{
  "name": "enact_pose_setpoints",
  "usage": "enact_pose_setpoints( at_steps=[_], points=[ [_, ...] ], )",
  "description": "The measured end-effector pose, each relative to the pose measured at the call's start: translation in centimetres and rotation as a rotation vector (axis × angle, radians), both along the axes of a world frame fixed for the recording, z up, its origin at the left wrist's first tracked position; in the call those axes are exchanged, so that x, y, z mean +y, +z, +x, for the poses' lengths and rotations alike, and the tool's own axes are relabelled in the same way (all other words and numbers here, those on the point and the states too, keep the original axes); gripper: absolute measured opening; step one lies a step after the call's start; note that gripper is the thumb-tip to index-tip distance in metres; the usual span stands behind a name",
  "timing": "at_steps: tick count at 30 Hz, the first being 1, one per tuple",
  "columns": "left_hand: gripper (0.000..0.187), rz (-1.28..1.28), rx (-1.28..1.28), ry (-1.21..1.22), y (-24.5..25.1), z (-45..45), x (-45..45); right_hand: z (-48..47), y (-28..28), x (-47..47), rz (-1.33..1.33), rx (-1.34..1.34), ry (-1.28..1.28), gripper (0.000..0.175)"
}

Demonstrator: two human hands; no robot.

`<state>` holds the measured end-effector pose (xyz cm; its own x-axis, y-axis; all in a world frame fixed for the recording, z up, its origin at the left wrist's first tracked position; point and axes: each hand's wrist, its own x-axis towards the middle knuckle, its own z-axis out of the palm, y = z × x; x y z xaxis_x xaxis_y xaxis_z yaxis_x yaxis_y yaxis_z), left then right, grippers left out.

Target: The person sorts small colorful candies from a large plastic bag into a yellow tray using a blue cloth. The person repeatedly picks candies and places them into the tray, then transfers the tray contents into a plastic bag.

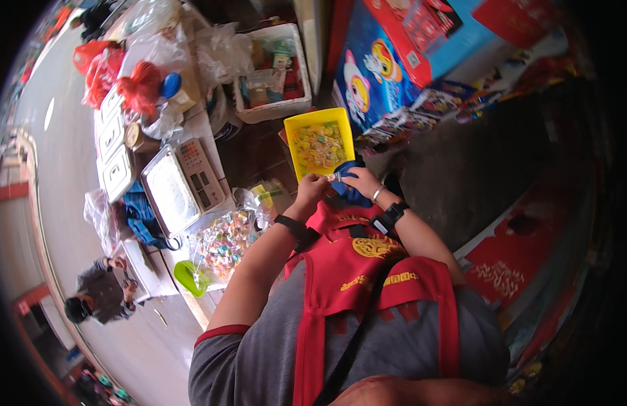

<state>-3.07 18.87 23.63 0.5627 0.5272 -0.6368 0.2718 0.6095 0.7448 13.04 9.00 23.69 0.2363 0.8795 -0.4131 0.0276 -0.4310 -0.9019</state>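
Observation:
My left hand (311, 192) and my right hand (362, 181) meet just over the near rim of a yellow plastic bin (348, 133). Between their fingertips is a small wrapped piece (333, 177), patterned and partly clear; fingers cover much of it. Many small wrapped pieces (321, 144), probably sweets, lie in the bin. Something of dark blue fabric (355, 195) shows beneath my right hand. To the left, a large clear plastic bag (224, 243) full of small colourful wrapped pieces rests on the table, beside a lime-green plastic scoop or bowl (190, 279).
A weighing scale (172, 190) with a keypad stands on the table (212, 152), near red plastic bags (141, 86) and a blue-lidded jar (172, 85). Beyond the bin is a foam box (273, 115) holding packets. A printed blue box (379, 76) rises at right. Across the table stands a person (98, 294).

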Motion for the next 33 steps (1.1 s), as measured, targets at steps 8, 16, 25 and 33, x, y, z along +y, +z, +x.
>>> enact_pose_setpoints(
  at_steps=[8, 16, 25, 33],
  points=[
    [0.028, -0.096, -0.004, 0.181, -4.0, 0.8, 1.4, 1.0, -1.2, -1.0, -0.083, 0.142, -0.208, 0.011],
    [0.019, 0.405, 0.425, 0.216, -8.7, -9.7, 1.4, 0.6, -1.5, -1.2, -0.114, 0.145, -0.125, 0.013],
    [0.020, 0.503, 0.791, 0.568, -11.7, -31.9, 2.9, -1.4, -0.6, 0.0, -0.152, 0.126, -0.058, 0.009],
    [0.059, 0.345, 1.341, -0.139, -8.4, -37.2, -0.6, -4.5, 0.1, 2.1, -0.196, 0.083, 0.023, 0.013]
  ],
)
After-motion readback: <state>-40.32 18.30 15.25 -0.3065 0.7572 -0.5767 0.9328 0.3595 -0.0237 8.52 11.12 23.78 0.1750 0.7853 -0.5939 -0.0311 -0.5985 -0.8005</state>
